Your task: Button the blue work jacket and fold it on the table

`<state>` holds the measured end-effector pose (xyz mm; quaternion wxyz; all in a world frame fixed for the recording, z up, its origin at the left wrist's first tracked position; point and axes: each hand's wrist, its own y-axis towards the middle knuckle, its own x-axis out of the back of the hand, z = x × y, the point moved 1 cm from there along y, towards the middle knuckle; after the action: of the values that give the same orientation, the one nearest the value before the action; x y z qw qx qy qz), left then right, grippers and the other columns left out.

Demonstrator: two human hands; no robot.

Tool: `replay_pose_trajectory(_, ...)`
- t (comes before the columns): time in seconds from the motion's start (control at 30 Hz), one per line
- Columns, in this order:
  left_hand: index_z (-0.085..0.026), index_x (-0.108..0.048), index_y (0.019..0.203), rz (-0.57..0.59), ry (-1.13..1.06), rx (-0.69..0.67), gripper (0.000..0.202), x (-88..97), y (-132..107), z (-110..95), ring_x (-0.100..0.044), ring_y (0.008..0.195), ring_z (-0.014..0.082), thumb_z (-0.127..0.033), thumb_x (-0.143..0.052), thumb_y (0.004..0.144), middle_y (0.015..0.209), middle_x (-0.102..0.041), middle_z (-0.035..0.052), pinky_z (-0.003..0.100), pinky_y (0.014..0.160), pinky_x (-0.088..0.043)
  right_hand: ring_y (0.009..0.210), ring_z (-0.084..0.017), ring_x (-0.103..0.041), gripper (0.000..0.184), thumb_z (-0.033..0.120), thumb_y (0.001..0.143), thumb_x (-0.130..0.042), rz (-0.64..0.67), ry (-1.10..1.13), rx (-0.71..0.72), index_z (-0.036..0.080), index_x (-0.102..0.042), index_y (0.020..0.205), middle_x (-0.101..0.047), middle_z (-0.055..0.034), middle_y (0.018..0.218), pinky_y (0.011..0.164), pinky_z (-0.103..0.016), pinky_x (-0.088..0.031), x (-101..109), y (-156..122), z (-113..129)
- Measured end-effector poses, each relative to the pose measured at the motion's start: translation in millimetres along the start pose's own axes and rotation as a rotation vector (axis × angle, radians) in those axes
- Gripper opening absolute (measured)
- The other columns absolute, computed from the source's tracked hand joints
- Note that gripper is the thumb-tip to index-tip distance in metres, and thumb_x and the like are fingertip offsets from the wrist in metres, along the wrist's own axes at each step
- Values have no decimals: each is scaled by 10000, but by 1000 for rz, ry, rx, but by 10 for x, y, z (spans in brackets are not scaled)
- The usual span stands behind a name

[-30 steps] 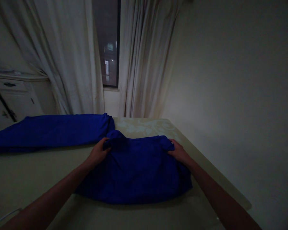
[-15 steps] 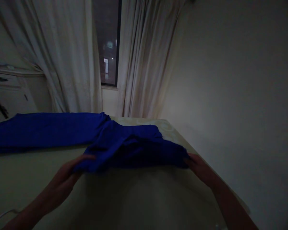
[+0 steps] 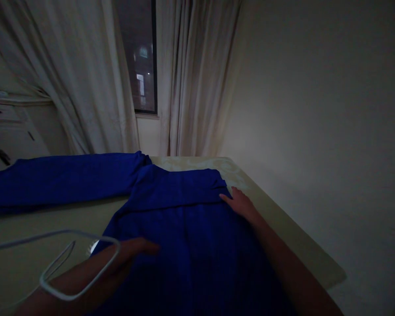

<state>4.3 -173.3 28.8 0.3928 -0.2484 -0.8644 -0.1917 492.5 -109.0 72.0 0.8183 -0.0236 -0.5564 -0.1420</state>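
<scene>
A dark blue long-sleeved garment (image 3: 181, 219) lies spread on a pale patterned bed-like surface, its body running toward me and one sleeve (image 3: 75, 177) stretched out to the left. A crosswise fold or seam shows near its far end. My right hand (image 3: 242, 204) rests at the garment's right edge, thumb and fingers apart. Over the left part of the cloth is my left hand (image 3: 131, 250), with its fingers stretched out and nothing visibly held. Whether it touches the cloth I cannot tell. A white cable (image 3: 62, 232) loops in front of my left forearm.
The pale surface (image 3: 283, 228) runs along a plain wall (image 3: 316, 131) on the right. Curtains (image 3: 197, 87) hang at the far end around a dark window (image 3: 145, 66). A white cabinet (image 3: 16, 127) stands at the far left. A small white object (image 3: 94, 246) shows beside my left wrist.
The garment's bunched near part has been spread flat toward me. Both hands have let go of its edge; my right hand moved up and left, my left hand inward. The cable loop has risen into view.
</scene>
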Motion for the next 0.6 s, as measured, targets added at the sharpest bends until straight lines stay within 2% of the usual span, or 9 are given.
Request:
replay_pose_trajectory(0.1,-458,-655,1375,-30,-34,-34,454,-167,446,-295,-677,1270,254,-337,-457,984,1384,-712,-15,460,1162,-518,1199,-399,-614,502,463,967,-674,-73,-181,6,58,-663,1264,-668,-281,1266,1017,-491,-474,-347,127,198)
replay_pose_trajectory(0.2,-361,-659,1342,-88,-67,-32,421,-312,622,-373,-688,1236,252,-276,-439,993,1324,-730,46,453,1104,-549,1198,-376,-577,270,313,1008,-583,-187,-242,68,127,-707,1158,-669,-222,1227,1002,-490,-449,-512,108,149)
replay_pose_trajectory(0.3,-338,-649,1317,-118,-108,-29,395,-400,707,-400,-720,1132,252,-254,-492,965,1279,-732,71,441,1029,-582,1120,-346,-582,248,287,1028,-505,-357,-219,163,190,-727,1084,-684,-168,1148,976,-498,-445,-483,83,213)
replay_pose_trajectory(0.37,-325,-558,1439,-169,-137,-33,520,-435,864,-484,-723,1088,257,-292,-594,921,1395,-671,103,454,1012,-585,1118,-345,-586,282,339,1043,-492,-446,-60,238,195,-728,1100,-688,-164,1136,1007,-513,-440,-363,43,505)
replay_pose_trajectory(0.4,-316,-466,1527,-218,-156,-28,670,-437,989,-543,-723,1071,261,-330,-662,886,1481,-610,127,466,1010,-584,1128,-342,-591,303,373,1051,-490,-463,53,292,195,-725,1120,-693,-161,1136,1031,-516,-438,-287,6,729)
replay_pose_trajectory(0.47,-290,-263,1642,-341,-224,-16,990,-378,1300,-659,-726,1044,268,-395,-768,798,1576,-513,171,474,995,-586,1147,-316,-613,331,437,1061,-495,-400,314,456,213,-711,1174,-708,-132,1160,1076,-489,-446,-143,-93,1262)
replay_pose_trajectory(0.5,-264,-220,1655,-400,-275,-7,1049,-301,1462,-693,-730,1022,267,-409,-778,779,1555,-531,181,465,974,-590,1159,-295,-627,343,471,1061,-508,-312,432,553,235,-697,1222,-713,-107,1197,1088,-465,-458,-90,-141,1523)
replay_pose_trajectory(0.53,-232,-250,1643,-446,-335,5,1000,-181,1608,-695,-735,996,265,-412,-746,794,1471,-604,175,445,937,-598,1196,-280,-629,376,508,1050,-537,-205,529,645,259,-665,1301,-701,-85,1276,1102,-445,-464,-58,-179,1748)
replay_pose_trajectory(0.6,-146,-461,1507,-500,-431,49,697,197,1802,-579,-736,920,258,-387,-603,868,1182,-739,139,406,836,-609,1246,-258,-629,544,572,1021,-580,-51,687,719,289,-530,1483,-613,-67,1465,1107,-421,-486,-59,-191,2008)
